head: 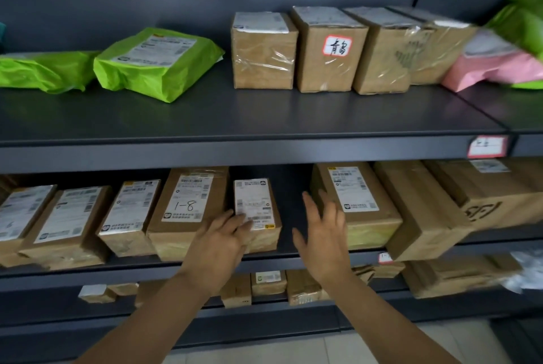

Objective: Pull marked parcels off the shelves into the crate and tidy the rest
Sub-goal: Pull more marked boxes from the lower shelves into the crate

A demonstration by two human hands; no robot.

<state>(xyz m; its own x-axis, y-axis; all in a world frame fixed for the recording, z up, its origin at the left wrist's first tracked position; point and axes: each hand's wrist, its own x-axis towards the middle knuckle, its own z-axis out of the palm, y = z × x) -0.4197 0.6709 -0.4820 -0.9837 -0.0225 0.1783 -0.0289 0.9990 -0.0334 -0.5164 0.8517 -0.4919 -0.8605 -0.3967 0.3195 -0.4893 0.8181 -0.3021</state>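
On the middle shelf (pixel 293 257), my left hand (pixel 219 246) rests with straight fingers on the front of a small brown box (pixel 258 205) with a white label. To its left lies a bigger box (pixel 188 207) with "1-8" written by hand. My right hand (pixel 321 234) hovers open in the gap to the right, fingers spread, beside a labelled brown box (pixel 355 205); I cannot tell whether it touches it. On the upper shelf (pixel 264 119) stands a box (pixel 329 49) bearing a red-bordered handwritten sticker. No crate is in view.
Green mailer bags (pixel 155 63) lie at the upper left, a pink bag (pixel 487 69) at the upper right. More brown boxes (pixel 423 210) fill the middle shelf on both sides. Small boxes (pixel 267 284) sit on the lower shelf. Pale floor tiles show below.
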